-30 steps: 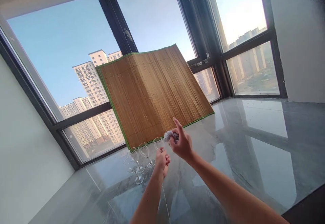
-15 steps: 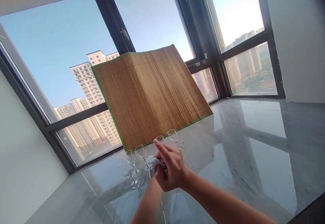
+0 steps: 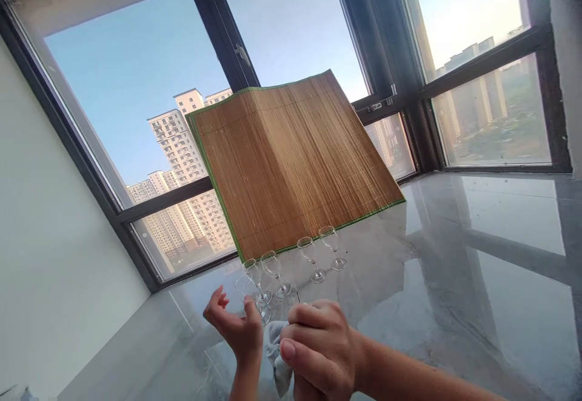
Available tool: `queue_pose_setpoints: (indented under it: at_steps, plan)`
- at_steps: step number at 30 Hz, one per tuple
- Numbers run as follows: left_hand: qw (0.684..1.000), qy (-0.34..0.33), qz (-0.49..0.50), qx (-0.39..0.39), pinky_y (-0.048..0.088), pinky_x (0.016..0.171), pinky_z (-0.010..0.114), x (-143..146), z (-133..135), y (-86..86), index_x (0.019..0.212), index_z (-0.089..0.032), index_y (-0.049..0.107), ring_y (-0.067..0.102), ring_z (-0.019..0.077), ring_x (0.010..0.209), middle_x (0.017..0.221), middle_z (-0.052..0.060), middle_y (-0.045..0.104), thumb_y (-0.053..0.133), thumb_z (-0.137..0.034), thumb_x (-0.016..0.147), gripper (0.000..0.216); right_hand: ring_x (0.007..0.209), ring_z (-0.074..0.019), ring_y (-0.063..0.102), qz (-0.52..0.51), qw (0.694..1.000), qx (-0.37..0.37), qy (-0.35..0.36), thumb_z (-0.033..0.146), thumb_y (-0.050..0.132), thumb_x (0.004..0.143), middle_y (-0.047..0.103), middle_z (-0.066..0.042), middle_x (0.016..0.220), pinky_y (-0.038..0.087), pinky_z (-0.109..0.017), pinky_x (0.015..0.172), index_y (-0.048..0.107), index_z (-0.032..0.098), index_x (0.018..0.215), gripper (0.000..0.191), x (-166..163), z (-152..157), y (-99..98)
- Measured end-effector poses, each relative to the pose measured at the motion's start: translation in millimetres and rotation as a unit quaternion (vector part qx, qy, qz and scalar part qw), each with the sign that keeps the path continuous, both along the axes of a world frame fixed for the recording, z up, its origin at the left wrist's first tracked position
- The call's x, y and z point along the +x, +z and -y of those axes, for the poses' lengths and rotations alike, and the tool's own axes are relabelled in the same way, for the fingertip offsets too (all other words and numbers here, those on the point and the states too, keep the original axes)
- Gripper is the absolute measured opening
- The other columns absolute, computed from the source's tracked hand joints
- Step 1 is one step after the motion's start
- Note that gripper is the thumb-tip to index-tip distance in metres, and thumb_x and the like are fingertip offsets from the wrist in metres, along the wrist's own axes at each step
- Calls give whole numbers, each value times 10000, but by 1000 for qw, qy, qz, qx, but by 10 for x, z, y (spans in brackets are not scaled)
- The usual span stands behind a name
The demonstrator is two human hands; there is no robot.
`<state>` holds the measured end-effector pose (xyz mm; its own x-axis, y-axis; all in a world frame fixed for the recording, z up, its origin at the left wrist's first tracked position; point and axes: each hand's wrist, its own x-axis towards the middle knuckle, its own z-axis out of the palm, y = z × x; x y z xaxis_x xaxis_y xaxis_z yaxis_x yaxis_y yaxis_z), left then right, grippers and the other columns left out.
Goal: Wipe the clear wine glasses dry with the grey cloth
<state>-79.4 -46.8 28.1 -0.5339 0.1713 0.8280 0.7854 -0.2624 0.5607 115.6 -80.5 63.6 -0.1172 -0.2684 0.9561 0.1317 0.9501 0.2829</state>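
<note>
Clear, stemmed drinking glasses point(image 3: 309, 252) are stood on the glossy grey counter point(image 3: 445, 304), two set apart as if finished, three seemingly left beside the left hand's point(image 3: 240, 327) loosely spread fingers, while a pale-grey cloth point(image 3: 275, 352) is clenched in the right hand point(image 3: 322, 346).

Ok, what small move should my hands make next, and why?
Probably close the left hand on the nearest wine glass: that hand is open and partly overlaps the glass in view, while the right hand grips a cloth. Whether the left hand touches the glass is unclear.
</note>
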Motion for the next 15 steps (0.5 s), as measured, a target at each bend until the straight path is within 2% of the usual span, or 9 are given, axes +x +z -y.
queue_pose_setpoints:
  at_steps: [2, 4, 5, 7, 9, 12, 15]
  plan:
    - [999, -13, 32, -13, 408, 1005, 450, -139, -63, -81, 1262, -237, 419, 502, 263, 1050, 1181, 92, 470, 605, -227, 616, 673, 469, -163, 427, 27, 999, -43, -4, 168, 472, 704, 570, 53, 603, 334, -275, 472, 161, 196, 1517, 871, -23, -20, -30]
    - [991, -71, 99, -49, 415, 1000, 454, -197, -155, -192, 1269, -244, 387, 505, 265, 1108, 1197, 86, 462, 574, -199, 611, 685, 554, -182, 508, 81, 986, -140, -41, 152, 470, 653, 627, 23, 671, 353, -277, 506, 262, 212, 1478, 853, -41, -100, -68]
    - [982, -98, 147, -63, 433, 978, 443, -203, -201, -244, 1263, -249, 379, 510, 263, 1129, 1195, 83, 466, 565, -191, 614, 678, 624, -194, 554, 120, 968, -205, -74, 147, 476, 637, 660, 3, 723, 362, -276, 528, 336, 223, 1440, 818, -47, -166, -97]
    - [955, -144, 245, -83, 471, 914, 400, -192, -277, -320, 1255, -255, 359, 535, 250, 1136, 1174, 78, 494, 550, -175, 618, 670, 740, -215, 616, 212, 913, -318, -143, 142, 504, 630, 697, -31, 780, 374, -268, 568, 456, 215, 1370, 745, -50, -341, -178]
    - [928, -177, 314, -95, 491, 857, 356, -176, -325, -351, 1243, -249, 347, 579, 228, 1098, 1120, 72, 546, 532, -156, 611, 665, 731, -216, 643, 274, 847, -404, -208, 173, 537, 679, 719, -63, 832, 377, -268, 593, 564, 226, 1268, 593, -36, -543, -283]
    - [906, -212, 343, -125, 494, 813, 328, -164, -362, -354, 1187, -230, 384, 640, 208, 1013, 1003, 50, 622, 518, -148, 592, 615, 757, -240, 674, 305, 762, -500, -277, 167, 540, 713, 737, -98, 862, 385, -273, 613, 564, 209, 1278, 567, 14, -823, -443]
    - [901, -227, 335, -159, 490, 792, 322, -150, -387, -359, 1119, -219, 443, 668, 205, 945, 918, 30, 662, 530, -156, 582, 547, 858, -256, 686, 296, 720, -559, -285, 170, 533, 730, 738, -115, 946, 410, -276, 647, 585, 209, 1252, 526, 72, -1025, -561]
